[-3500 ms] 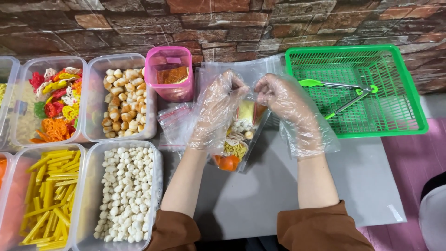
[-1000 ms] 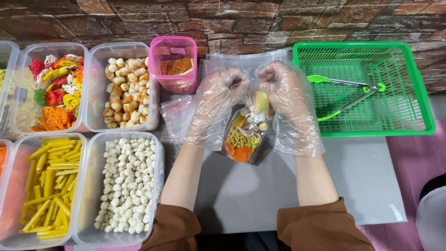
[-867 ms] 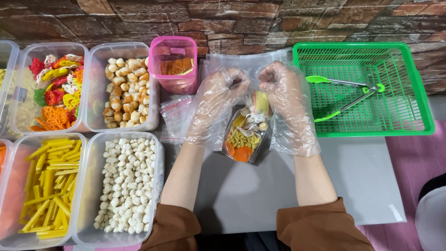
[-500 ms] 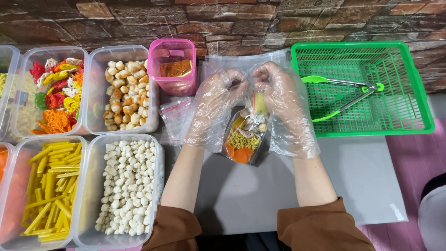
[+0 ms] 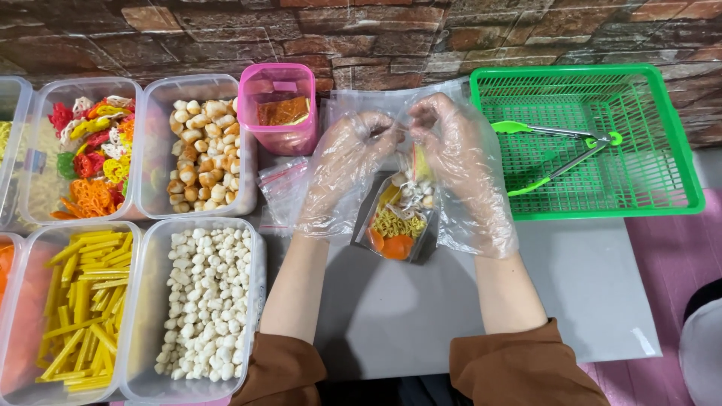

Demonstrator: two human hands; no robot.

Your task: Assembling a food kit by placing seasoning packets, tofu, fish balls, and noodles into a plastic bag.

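1. My left hand [image 5: 347,171] and right hand [image 5: 460,162], both in loose clear gloves, meet over the grey mat [image 5: 571,293]. Fingertips of each are pinched on the top edge of a small clear bag [image 5: 398,222], left at its 10 o'clock corner, right at its 1 o'clock corner.
2. The bag hangs from that pinch, mouth up, so the fill stays at the bottom: orange rounds, yellow curls, pale balls. Whether the mouth is closed I cannot tell; my fingers hide the strip.
3. The bag sits at centre of the mat, just in front of me, between my forearms. I judge it is held high enough to keep its weight off the seam.
4. Spare bags [image 5: 282,184] lie flat at 9 o'clock of the held one, touching the glove cuff, in easy reach of my left.
5. A pink tub [image 5: 280,107] of reddish powder stands at 11 o'clock, beside the tubs.
6. Clear tubs line the left: coloured crackers [image 5: 86,154], browned balls [image 5: 197,154], yellow sticks [image 5: 83,301], white balls [image 5: 203,297]. All open, presumably for quick scooping.
7. A green basket [image 5: 681,177] sits at 2 o'clock with tongs [image 5: 560,154] lying in it, well apart from my right hand.
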